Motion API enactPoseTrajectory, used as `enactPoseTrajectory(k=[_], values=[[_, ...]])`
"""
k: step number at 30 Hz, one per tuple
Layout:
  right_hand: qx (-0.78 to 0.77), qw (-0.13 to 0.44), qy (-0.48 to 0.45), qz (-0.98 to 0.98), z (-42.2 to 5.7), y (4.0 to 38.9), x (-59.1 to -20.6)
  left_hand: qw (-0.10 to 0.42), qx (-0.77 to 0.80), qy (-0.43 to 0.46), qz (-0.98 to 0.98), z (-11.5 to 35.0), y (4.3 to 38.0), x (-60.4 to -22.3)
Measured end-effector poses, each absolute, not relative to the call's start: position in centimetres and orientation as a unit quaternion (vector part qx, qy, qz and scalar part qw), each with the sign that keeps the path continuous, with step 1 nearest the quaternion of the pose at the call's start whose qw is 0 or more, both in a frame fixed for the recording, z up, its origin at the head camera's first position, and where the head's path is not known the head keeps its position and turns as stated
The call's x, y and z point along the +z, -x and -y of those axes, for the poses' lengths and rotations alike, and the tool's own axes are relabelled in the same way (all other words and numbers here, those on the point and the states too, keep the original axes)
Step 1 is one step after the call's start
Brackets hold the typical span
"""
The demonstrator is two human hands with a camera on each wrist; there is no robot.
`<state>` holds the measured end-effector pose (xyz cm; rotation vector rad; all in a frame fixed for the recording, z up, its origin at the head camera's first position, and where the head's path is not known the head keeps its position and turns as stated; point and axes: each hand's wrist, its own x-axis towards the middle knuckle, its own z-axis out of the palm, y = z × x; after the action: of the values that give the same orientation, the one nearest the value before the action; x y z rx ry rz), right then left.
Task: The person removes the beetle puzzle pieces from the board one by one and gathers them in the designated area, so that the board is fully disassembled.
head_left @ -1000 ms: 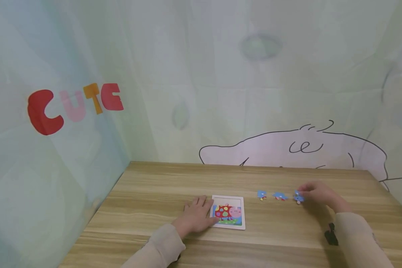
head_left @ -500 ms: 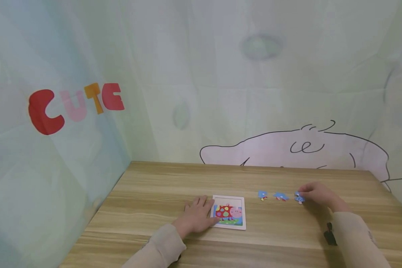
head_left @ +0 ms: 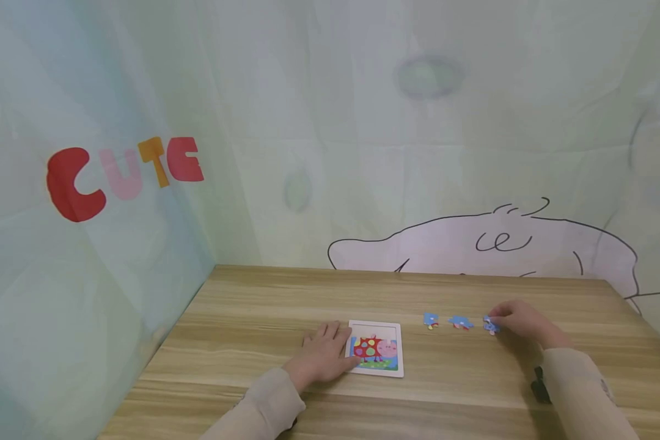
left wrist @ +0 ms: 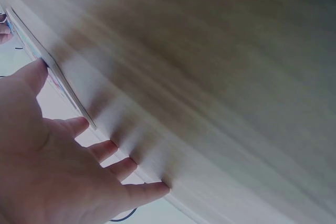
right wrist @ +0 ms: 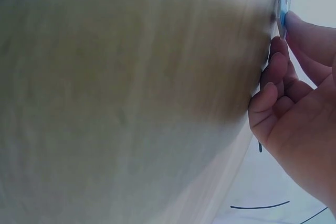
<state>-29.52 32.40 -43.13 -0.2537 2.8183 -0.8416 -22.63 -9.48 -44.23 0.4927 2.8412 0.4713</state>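
Note:
A square puzzle board [head_left: 400, 354] with a white frame lies on the table; its lower part shows a pink cartoon pig in spotted red, and its upper strip is bare. My left hand [head_left: 321, 356] lies spread beside the board, with the thumb over its left edge, as the thumb [left wrist: 37, 74] in the left wrist view also shows. At the right, my right hand [head_left: 525, 321] pinches a blue puzzle piece [head_left: 491, 326] between thumb and fingers. In the right wrist view this puzzle piece [right wrist: 281, 11] stands edge-on at the fingertips, close to the tabletop.
Two more blue puzzle pieces, a left one [head_left: 431, 319] and a middle one [head_left: 460, 321], lie in a row between the board and my right hand. The wooden table [head_left: 286, 287] meets a printed curtain [head_left: 308, 153] at its back and left.
My right forearm has shifted slightly left, while the fingers stay at the same puzzle piece, which has turned a little. The left hand and the board have not moved.

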Motion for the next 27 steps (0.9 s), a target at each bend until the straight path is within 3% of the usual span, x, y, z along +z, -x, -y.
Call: enactPoseTrajectory(k=[17,27], values=[[-0.276,0.090,0.087,-0.953,-32.2,29.6,-42.6,0.105,0.157,-0.169,-0.967,9.4,22.5,-44.1],[-0.263,0.076,0.122,-0.954,-29.1,29.9,-40.6,0.106,0.161,-0.165,-0.967,9.5,22.8,-44.5]])
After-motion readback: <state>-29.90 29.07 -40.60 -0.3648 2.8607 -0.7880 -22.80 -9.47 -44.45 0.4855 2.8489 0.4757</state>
